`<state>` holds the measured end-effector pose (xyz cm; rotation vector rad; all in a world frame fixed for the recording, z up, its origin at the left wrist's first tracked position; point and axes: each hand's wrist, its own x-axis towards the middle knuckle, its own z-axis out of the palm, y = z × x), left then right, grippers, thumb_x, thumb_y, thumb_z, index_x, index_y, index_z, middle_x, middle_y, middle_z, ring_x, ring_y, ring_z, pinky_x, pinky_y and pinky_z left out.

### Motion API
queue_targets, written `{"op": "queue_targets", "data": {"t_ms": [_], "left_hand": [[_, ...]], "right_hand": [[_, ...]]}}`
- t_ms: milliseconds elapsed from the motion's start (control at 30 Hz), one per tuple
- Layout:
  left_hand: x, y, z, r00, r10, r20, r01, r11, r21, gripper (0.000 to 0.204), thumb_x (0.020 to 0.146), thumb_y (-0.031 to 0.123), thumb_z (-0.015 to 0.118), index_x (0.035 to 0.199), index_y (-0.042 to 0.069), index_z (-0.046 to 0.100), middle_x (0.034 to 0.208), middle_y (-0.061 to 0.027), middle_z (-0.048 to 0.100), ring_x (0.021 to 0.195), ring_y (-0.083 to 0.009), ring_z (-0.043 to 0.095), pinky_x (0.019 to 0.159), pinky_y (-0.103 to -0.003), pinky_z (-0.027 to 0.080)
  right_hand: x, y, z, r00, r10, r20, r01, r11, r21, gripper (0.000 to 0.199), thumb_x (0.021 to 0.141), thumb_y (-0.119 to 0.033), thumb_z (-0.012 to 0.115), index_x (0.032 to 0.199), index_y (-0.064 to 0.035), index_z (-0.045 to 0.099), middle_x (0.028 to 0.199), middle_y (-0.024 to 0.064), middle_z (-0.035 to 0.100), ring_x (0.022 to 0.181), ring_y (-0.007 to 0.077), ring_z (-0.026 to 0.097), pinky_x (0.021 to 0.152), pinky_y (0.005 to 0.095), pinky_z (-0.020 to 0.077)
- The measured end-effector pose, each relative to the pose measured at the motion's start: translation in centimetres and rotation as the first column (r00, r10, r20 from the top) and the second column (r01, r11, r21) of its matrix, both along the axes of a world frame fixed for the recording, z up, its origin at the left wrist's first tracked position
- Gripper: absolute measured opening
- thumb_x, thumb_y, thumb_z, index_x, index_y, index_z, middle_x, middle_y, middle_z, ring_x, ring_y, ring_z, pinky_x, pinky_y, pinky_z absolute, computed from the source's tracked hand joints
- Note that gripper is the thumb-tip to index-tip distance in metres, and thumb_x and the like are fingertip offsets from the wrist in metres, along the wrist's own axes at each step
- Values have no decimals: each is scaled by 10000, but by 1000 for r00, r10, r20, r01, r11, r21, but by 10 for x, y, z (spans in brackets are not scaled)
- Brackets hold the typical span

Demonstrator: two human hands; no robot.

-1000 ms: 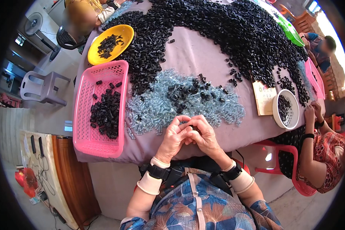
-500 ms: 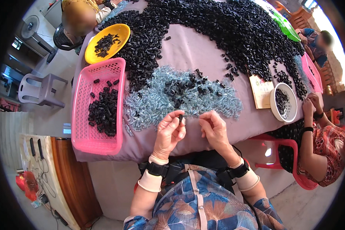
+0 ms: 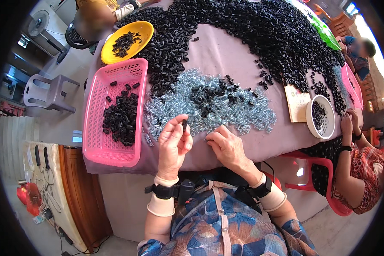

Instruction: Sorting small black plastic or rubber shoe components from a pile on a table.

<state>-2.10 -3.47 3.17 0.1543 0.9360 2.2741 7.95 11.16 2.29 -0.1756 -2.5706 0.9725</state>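
Note:
My left hand (image 3: pixel 173 143) is raised at the table's near edge and pinches a small black plastic piece (image 3: pixel 184 123) between thumb and fingertips. My right hand (image 3: pixel 225 144) rests on the cloth a little to the right, its fingertips closed at the near rim of a heap of small silvery springs (image 3: pixel 209 106). Whether a spring sits between those fingers is not visible. Black pieces lie scattered on top of the spring heap. A pink plastic basket (image 3: pixel 96 141) with several black pieces stands to the left of my left hand.
A large spread of black pieces (image 3: pixel 251 30) covers the far table. A yellow bowl (image 3: pixel 145 32) stands at far left, a white bowl (image 3: pixel 328 130) and a card (image 3: pixel 297 103) at right. Another person's hands (image 3: pixel 350 121) work at the right edge. A grey stool (image 3: pixel 47 91) stands left.
My hands were clasped together at the table edge; they have parted. The left hand rose holding a black piece, the right hand moved right onto the springs.

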Motion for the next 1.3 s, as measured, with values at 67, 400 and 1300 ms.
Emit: {"op": "queue_targets", "data": {"t_ms": [67, 400, 1300], "left_hand": [[-2, -6, 16, 992, 92, -83, -100, 990, -104, 256, 943, 150, 492, 1163, 24, 528, 794, -39, 561, 531, -84, 469, 479, -201, 377], [-50, -62, 61, 625, 219, -749, -762, 376, -527, 269, 919, 168, 552, 1151, 33, 544, 720, 5, 513, 535, -41, 443, 463, -186, 364], [-17, 69, 5, 343, -334, -878, -641, 600, -478, 141, 727, 43, 669, 862, 57, 631, 834, -84, 542, 650, -234, 588, 549, -319, 466]], "right_hand": [[0, 0, 3, 999, 23, 49, -24, 1000, 17, 94, 756, -95, 638, 837, -101, 591, 810, 58, 530, 726, 267, 583, 570, 369, 471], [-1, -1, 0, 995, 37, 92, -40, 999, 36, 72, 802, -57, 566, 867, -82, 543, 836, 98, 524, 754, 296, 568, 586, 400, 465], [-2, 10, -12, 981, -89, -171, 53, 978, -204, 166, 765, 30, 599, 908, -34, 546, 802, 122, 544, 700, 295, 579, 590, 347, 468]]}}
